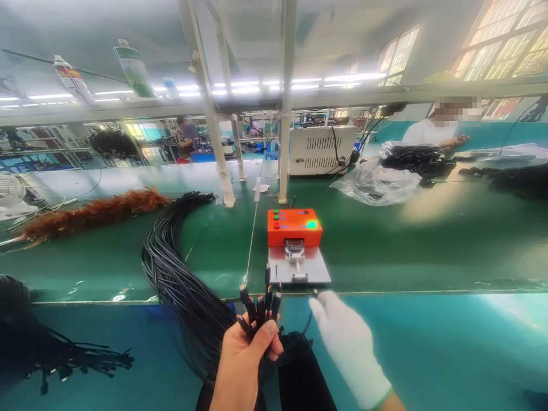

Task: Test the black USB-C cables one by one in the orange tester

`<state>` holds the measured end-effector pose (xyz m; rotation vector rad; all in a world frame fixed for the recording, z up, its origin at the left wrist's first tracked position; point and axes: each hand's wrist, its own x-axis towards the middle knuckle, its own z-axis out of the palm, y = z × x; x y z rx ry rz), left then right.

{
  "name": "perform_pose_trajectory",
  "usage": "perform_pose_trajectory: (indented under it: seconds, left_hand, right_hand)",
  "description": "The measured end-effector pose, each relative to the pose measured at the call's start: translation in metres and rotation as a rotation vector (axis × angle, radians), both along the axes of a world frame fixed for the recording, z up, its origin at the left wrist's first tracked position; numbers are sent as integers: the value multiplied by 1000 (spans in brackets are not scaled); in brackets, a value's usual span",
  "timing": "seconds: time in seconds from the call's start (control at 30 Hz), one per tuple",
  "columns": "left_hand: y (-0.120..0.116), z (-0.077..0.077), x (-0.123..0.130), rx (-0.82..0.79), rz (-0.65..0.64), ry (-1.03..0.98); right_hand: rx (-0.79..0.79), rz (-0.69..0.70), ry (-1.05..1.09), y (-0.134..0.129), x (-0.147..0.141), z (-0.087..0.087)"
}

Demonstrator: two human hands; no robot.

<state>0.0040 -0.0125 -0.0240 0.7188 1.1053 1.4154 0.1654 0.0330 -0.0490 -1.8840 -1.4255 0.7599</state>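
In our bare left hand (252, 345), closed around them near the bottom of the view, we hold a fan of black cable connectors (260, 308). Their long axes run mostly upright, metal tips pointing up and away from us, the leftmost leaning left. Our gloved right hand (349, 342), well apart, pinches a single connector (315, 293) between thumb and fingers, just off the desk's (385, 245) near edge, its tip up. The held connectors look slim, with black housings and orange showing at several tips.

To their left, a thick bundle of black cables (171, 257) curves over the desk edge. Straight ahead we see a metal plate (317, 271) bearing a digital gauge (294, 246), then an orange box (295, 220) with a glowing green light. Beyond it stand pale posts (283, 131), a vented white cabinet (322, 151) and, right, a clear plastic bag (379, 182).
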Motion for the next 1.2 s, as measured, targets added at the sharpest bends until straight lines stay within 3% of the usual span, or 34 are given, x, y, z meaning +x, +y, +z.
perform_pose_trajectory:
  seconds: [0.07, 0.13, 0.23, 0.27, 0.33, 0.4, 0.47, 0.6, 0.87, 1.2]
  left_hand:
    - [0, -2, 1, -3, -26, 31]
    - [0, -4, 2, -9, -48, 68]
    - [1, -9, 3, -19, -56, 112]
    - [1, -11, 4, -24, -36, 105]
    - [2, -13, 3, -42, 62, 73]
    - [2, -14, 2, -66, 171, 33]
    - [1, -12, 0, -69, 206, 30]
    - [-1, -8, -2, -12, 140, 49]
    - [0, -12, -1, -11, 114, 30]
    - [0, -6, 1, 29, 83, 7]
  right_hand:
    - [105, -50, 46, -10, -2, 13]
    - [142, 141, 359, -17, -14, 26]
    - [21, 453, 925, -22, -37, 33]
    - [7, 461, 1055, -22, -43, 32]
    - [43, 318, 1171, -20, -48, 26]
    - [70, 130, 1121, -16, -44, 19]
    - [50, 50, 997, -10, -36, 15]
    - [-2, 27, 845, 3, -27, 13]
    - [-12, 55, 861, 16, -28, 8]
    - [-11, 29, 903, 25, -30, 1]
